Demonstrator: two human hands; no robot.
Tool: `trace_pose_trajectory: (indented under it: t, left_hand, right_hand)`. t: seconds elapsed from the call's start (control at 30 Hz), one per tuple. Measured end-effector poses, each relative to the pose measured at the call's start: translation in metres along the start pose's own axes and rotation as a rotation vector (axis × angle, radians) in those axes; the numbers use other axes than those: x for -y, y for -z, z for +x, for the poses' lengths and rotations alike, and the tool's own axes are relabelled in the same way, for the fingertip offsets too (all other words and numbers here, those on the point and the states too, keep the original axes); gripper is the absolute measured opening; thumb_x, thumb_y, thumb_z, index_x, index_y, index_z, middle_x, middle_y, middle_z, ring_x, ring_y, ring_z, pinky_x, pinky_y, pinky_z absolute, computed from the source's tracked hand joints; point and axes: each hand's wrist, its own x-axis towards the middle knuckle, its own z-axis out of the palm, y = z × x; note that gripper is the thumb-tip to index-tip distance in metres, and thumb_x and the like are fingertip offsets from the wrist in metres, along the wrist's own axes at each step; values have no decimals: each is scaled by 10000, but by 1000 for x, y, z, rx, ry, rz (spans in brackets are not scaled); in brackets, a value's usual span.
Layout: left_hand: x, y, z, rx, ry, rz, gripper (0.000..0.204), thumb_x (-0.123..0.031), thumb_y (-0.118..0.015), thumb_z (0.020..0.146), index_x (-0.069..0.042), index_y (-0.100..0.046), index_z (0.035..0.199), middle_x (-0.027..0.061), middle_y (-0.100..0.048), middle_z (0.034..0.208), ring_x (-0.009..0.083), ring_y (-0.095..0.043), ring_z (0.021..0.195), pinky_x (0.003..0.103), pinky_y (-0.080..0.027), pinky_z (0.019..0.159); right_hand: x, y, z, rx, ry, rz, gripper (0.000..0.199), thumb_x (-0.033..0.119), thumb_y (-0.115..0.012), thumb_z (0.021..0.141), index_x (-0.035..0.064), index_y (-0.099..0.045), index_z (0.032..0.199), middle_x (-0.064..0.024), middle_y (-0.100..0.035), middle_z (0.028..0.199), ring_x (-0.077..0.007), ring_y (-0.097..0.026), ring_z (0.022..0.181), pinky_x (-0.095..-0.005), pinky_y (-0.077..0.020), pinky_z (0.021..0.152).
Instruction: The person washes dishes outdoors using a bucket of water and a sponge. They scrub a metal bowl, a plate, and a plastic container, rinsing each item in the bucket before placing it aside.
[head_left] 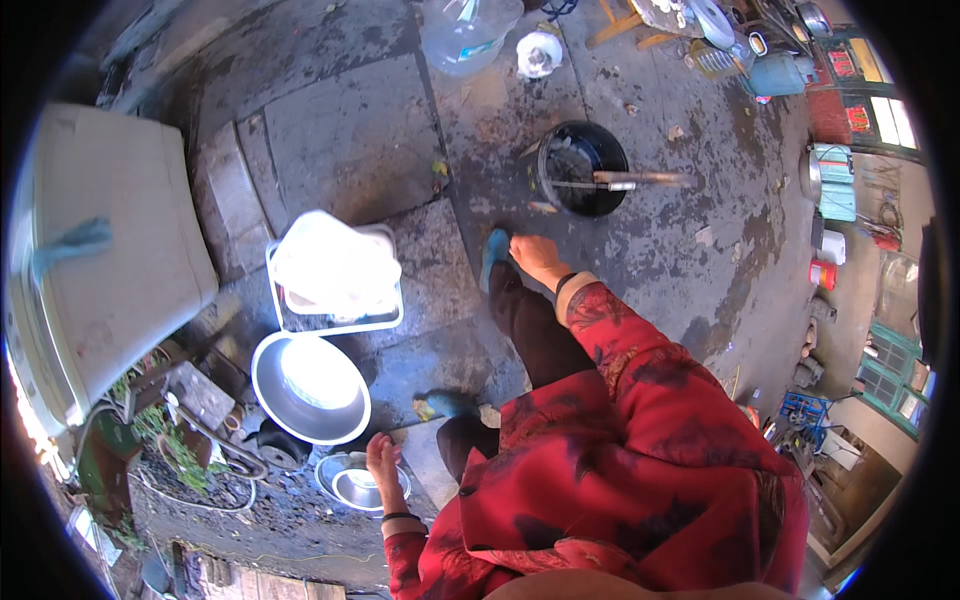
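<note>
My right hand (540,260) hangs at the end of a red patterned sleeve, fingers curled in, with nothing visible in it. Beyond it stands a black bucket (531,172) with a wooden-handled tool (640,179) lying across its mouth. My left hand (383,466) is low on the left, fingers loosely apart, touching nothing that I can see. In the view it overlaps small metal basins (325,478) on the ground. Close by sit a large metal basin (262,385) and a white rectangular basket (398,316) holding something overexposed to white.
A large pale box-shaped appliance (130,220) stands at the left, with hoses and plants (185,455) below it. A clear plastic container (468,45) and a white bag (540,55) are at the far side. Tools and crates (805,415) line the right wall. Wet patches mark the concrete floor (350,120).
</note>
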Motion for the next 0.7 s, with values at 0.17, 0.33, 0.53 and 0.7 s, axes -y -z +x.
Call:
trace_pose_trajectory:
  t: [0.17,0.33,0.53,0.7]
  left_hand:
    - [-104,-142,21,107,-56,108,417,-153,-543,912,-39,-424,1295,111,-602,1102,148,-633,754,214,-480,583]
    - [-226,-241,36,230,-346,5,394,-144,-528,914,-43,-436,1284,141,-601,1093,177,-650,762,257,-497,637]
    - [-314,-278,84,184,-264,20,392,-144,-519,915,-30,-443,1282,145,-613,1060,159,-643,735,253,-509,604]
    - [-404,-314,170,227,-261,21,370,-137,-520,914,-16,-456,1258,114,-609,1008,154,-632,723,250,-516,588]
  right_hand:
    - [-49,105,117,-158,7,322,204,314,-633,784,163,-642,920,-84,-667,855,-314,-632,825,-430,-496,712]
    - [-70,227,241,-218,-78,441,252,357,-629,796,168,-638,962,-97,-673,897,-308,-635,865,-415,-498,724]
    - [-50,323,383,-416,50,343,288,329,-645,782,131,-627,991,-122,-655,940,-320,-629,882,-425,-499,734]
    - [-25,362,503,-460,-54,100,376,301,-665,753,116,-577,1068,-165,-614,993,-363,-617,897,-456,-501,762]
